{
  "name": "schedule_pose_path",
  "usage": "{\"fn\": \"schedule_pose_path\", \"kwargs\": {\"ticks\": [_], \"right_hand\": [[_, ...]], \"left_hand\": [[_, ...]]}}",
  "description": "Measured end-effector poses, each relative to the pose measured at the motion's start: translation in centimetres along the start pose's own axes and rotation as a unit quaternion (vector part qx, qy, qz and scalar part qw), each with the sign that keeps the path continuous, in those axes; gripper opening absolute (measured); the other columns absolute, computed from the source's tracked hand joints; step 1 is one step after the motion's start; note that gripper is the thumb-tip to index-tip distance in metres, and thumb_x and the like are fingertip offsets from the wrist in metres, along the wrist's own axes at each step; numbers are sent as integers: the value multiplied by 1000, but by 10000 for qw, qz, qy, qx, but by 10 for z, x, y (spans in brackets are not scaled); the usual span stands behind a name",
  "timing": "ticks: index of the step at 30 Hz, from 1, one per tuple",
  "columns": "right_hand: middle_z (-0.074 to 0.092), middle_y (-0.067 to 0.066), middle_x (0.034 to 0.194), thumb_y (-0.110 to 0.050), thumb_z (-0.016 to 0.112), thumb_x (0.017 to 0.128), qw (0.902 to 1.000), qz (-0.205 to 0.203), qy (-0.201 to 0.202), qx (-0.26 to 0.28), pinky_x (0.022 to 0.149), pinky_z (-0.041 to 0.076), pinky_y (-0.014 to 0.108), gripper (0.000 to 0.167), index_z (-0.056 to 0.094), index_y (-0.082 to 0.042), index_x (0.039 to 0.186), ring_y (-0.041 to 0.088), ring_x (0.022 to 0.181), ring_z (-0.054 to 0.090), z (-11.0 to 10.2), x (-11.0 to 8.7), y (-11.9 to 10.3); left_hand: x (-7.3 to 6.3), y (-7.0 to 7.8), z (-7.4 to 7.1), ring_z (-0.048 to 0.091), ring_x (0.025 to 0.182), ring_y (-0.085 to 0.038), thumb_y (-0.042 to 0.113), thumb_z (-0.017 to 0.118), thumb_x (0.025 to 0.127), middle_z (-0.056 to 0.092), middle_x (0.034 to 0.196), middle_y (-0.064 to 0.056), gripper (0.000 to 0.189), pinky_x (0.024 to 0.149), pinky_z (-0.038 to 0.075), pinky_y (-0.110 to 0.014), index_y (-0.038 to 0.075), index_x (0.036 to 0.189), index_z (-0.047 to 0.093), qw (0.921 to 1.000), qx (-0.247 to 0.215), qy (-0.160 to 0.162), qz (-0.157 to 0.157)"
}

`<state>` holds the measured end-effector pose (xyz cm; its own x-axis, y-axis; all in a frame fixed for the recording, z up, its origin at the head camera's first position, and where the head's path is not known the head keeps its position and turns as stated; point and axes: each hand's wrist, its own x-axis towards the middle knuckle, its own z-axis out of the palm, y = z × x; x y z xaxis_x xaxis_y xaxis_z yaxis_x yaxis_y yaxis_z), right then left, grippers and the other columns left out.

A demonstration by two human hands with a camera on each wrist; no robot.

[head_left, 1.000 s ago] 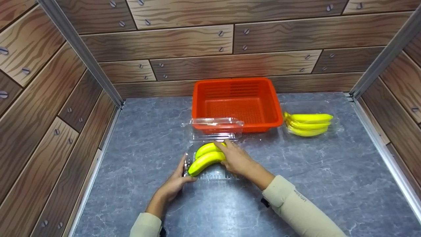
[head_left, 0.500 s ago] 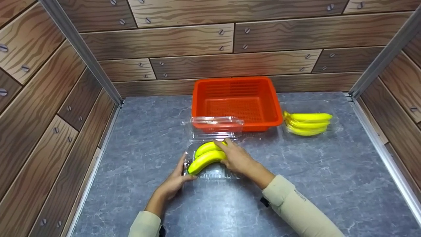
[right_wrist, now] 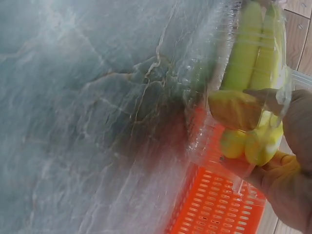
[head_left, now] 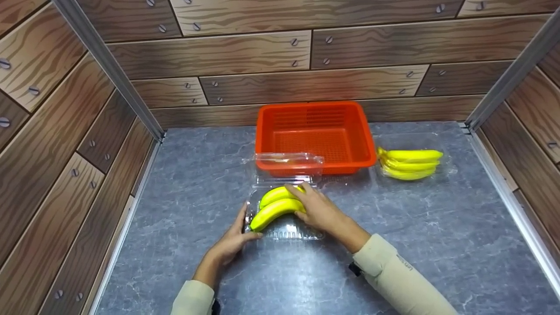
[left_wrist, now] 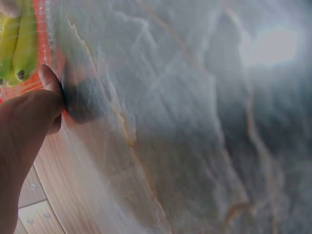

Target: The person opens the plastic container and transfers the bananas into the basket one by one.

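A clear plastic clamshell container (head_left: pixel 284 234) lies on the table with its lid (head_left: pixel 288 168) up at the far side, in front of the basket. In it sits a bunch of yellow bananas (head_left: pixel 275 214). My right hand (head_left: pixel 321 210) grips the bunch at its right end, thumb on the near side and fingers over the far side. My left hand (head_left: pixel 232 245) holds the container's near left corner between thumb and fingers. In the right wrist view, the bananas (right_wrist: pixel 243 48) show through the plastic beside my right hand (right_wrist: pixel 287 161); the left wrist view catches my left hand (left_wrist: pixel 29 117) at the container's edge.
A red-orange plastic basket (head_left: pixel 369 151) stands at the back, just behind the lid. To its right, a second clear container holds another banana bunch (head_left: pixel 411 165). Wood-patterned walls (head_left: pixel 253 54) enclose the grey marbled table (head_left: pixel 197 175) at the back and sides.
My right hand and the bananas' right end have shifted slightly to the right. The left hand has stayed nearly in place on the container.
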<state>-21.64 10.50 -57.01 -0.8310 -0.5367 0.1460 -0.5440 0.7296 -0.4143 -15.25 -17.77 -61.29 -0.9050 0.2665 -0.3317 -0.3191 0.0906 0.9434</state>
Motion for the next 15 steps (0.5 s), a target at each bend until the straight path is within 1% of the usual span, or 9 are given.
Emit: {"fn": "schedule_pose_path", "kwargs": {"ticks": [4, 8, 11, 13, 15], "right_hand": [[58, 19, 136, -19, 84, 91, 9996, -112, 243, -96, 93, 62, 56, 79, 47, -22, 161, 40, 108, 69, -4, -4, 0], [58, 18, 135, -19, 85, 91, 9985, -142, 537, 21, 93, 62, 55, 78, 49, -21, 160, 37, 108, 68, -10, -7, 0], [59, 17, 133, -18, 85, 90, 9972, -214, 699, 162, 92, 63, 53, 78, 50, -21, 160, 34, 105, 68, -15, -9, 2], [59, 17, 133, -18, 86, 90, 9962, -270, 794, 229, 91, 63, 52, 79, 50, -21, 160, 33, 103, 68, -18, -11, 3], [60, 17, 133, -18, 86, 90, 9950, -331, 891, 300, 91, 63, 52, 80, 50, -21, 161, 33, 103, 68, -20, -13, 4]], "left_hand": [[2, -1, 0, -10, 169, -39, 4, 75, 88, -10, 182, -17, 117, 136, -4, -60, 23, 174, -3, 9999, -52, -27, 98], [2, -2, 0, -10, 169, -38, 1, 73, 86, -11, 182, -16, 120, 136, -4, -59, 20, 173, -6, 9998, -61, -36, 204], [2, -1, 0, -12, 169, -38, 0, 72, 85, -11, 182, -15, 121, 136, -5, -60, 20, 173, -7, 9997, -41, 12, 223], [1, 0, 1, -10, 169, -39, -1, 69, 85, -11, 181, -17, 118, 136, -3, -60, 20, 173, -6, 9997, -7, 31, 238], [1, 1, 3, -5, 168, -40, 0, 66, 88, -8, 181, -20, 112, 136, 1, -61, 19, 173, -4, 9997, 50, 84, 225]]}}
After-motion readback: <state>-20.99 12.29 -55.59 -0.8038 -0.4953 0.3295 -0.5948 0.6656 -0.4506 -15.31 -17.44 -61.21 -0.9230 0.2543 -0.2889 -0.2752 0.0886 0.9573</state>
